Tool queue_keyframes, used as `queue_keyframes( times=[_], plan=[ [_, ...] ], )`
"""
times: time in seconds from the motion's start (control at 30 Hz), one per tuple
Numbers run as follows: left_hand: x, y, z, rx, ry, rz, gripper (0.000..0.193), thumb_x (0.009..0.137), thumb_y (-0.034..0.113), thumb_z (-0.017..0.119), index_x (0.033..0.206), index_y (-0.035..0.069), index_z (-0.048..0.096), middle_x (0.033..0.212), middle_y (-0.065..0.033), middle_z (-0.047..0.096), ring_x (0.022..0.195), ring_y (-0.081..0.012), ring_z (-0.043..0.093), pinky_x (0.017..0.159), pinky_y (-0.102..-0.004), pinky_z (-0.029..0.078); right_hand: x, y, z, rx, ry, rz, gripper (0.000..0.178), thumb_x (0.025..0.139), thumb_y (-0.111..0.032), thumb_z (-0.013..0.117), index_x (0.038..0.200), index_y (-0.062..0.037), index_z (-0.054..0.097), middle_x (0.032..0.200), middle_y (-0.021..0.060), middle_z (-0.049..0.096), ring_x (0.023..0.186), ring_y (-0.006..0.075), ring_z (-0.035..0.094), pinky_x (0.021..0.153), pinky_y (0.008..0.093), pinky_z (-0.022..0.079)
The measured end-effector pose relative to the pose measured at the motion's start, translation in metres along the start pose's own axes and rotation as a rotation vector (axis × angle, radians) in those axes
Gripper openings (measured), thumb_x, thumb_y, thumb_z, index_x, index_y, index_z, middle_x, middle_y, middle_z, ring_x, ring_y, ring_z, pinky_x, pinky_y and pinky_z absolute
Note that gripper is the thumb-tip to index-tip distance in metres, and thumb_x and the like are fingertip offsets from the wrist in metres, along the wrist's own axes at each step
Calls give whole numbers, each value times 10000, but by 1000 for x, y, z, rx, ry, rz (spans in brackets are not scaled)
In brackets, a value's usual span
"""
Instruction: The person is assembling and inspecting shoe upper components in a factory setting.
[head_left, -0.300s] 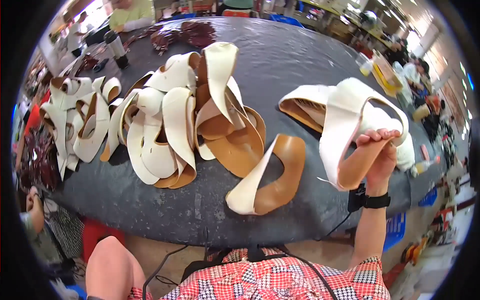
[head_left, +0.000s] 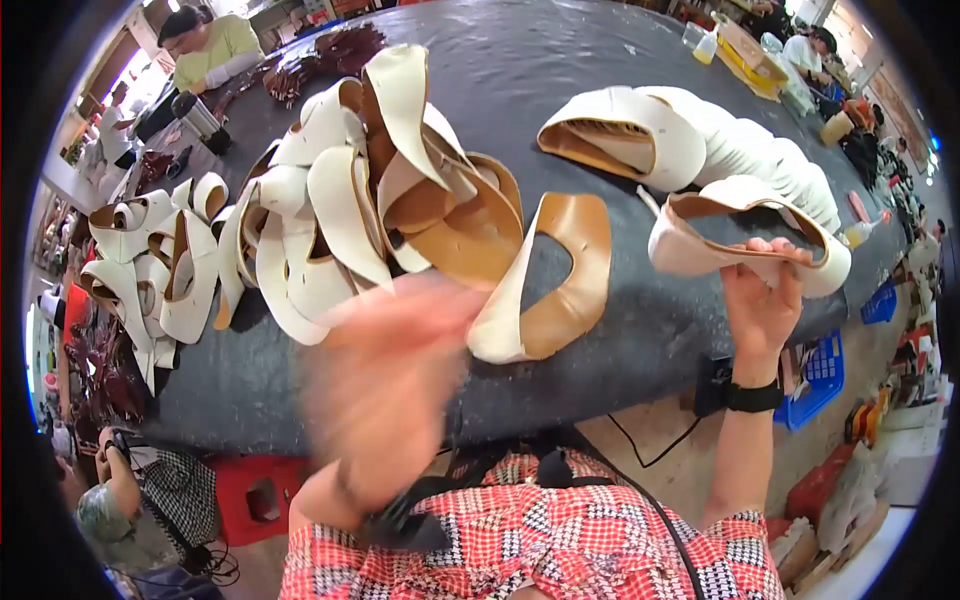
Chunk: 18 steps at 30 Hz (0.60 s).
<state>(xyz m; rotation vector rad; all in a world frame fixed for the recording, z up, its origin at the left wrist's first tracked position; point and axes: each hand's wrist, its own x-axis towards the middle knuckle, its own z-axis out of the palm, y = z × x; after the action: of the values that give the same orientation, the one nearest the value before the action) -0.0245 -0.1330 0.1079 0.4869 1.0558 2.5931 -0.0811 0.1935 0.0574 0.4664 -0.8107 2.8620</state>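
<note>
My right hand [head_left: 765, 290] grips the edge of a white shoe upper [head_left: 690, 250] with a tan lining, fingers curled over its rim and the opening facing up. My left hand [head_left: 395, 345], smeared by motion, reaches over the near part of the table; its fingers cannot be made out. Just right of it lies a single shoe upper [head_left: 560, 280], tan side showing. Beyond the left hand is a loose heap of white and tan uppers [head_left: 335, 200]. Past the right hand, a row of nested white uppers [head_left: 735, 135] rests on the table.
The dark-covered table [head_left: 610, 390] curves round in front of me. A dark flask [head_left: 200, 120] and maroon sheets [head_left: 325, 60] lie toward the far left. A yellow tray [head_left: 750, 65] stands far right, a blue basket [head_left: 815, 380] below the table edge. Other people sit around.
My left hand has come into view over the table. My right hand has turned its upper and moved it off the nested row, nearer to me. The view has shifted.
</note>
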Motion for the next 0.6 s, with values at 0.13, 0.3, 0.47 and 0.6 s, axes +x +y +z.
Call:
queue_keyframes(
  times=[0.13,0.3,0.47,0.6],
  plan=[
    [28,-109,-36,141,92,-412,498,923,392,442,1265,35,377,1204,-48,448,1112,-148,422,923,-323,349,-55,29,-15,158,167,12,93,747,-104,644,812,-169,635,877,-44,573,884,155,496,932,401,331],
    [41,-145,-20,-203,-40,-458,644,844,505,513,1319,102,352,1276,-73,450,1184,-171,397,965,-328,284,-101,62,-11,334,310,106,79,724,-105,649,781,-156,628,760,-43,592,786,139,464,934,394,321],
    [49,-148,-10,-450,-70,-331,454,836,231,593,1235,72,448,1173,-80,542,1100,-156,484,981,-322,310,-120,47,-23,218,633,383,203,807,-181,584,988,-90,568,951,41,594,938,201,520,895,424,392],
    [50,-130,-2,-284,-43,-197,412,780,77,620,1172,45,499,1137,-73,560,1063,-168,518,957,-334,362,-140,8,-5,-642,542,951,308,859,-222,533,1025,35,496,946,152,610,770,181,584,682,296,490]
  ],
)
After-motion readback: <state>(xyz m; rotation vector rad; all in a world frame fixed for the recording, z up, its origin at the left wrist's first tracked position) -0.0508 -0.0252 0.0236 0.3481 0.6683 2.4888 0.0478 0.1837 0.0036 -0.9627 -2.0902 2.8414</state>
